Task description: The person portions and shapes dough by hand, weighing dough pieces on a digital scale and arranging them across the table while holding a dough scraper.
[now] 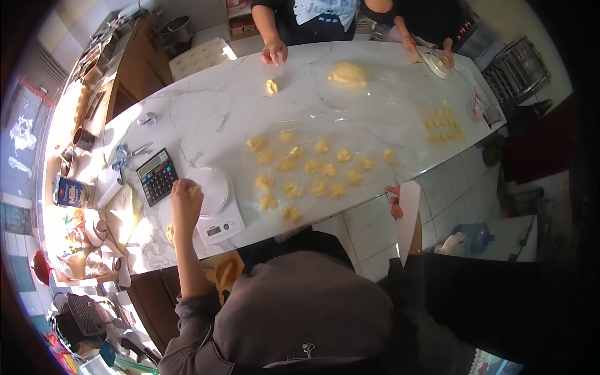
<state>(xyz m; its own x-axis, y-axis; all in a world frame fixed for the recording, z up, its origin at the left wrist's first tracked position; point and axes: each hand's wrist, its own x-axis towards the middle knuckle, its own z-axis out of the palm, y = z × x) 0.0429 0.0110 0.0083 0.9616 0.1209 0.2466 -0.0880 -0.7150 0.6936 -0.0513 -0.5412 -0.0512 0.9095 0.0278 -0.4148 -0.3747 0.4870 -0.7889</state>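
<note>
The left hand [185, 195], nearer the white round-topped digital scale [220, 227], pinches a small yellow dough piece [195, 189] at its left side. The right hand [395, 204], well right, grips a white tapered flat scraper [408, 219], long axis near-to-far.

Bench [206, 125], mid-frame: smooth, glossy, marble-look. Film [337, 116], centre: clear plastic, wrinkled, throwing bright glints. Dough pieces [292, 189] beneath its sheen: lumpy, uneven surface. Scale [220, 230], left of centre: smooth plastic body. Flat blade [409, 212], right of centre: smooth, evenly pale; plastic or metal, cannot tell. Sweatshirt [300, 300], bottom: matt cloth. Pot [177, 30], upper left: metal. Jug [476, 236], lower right: translucent plastic.
</note>
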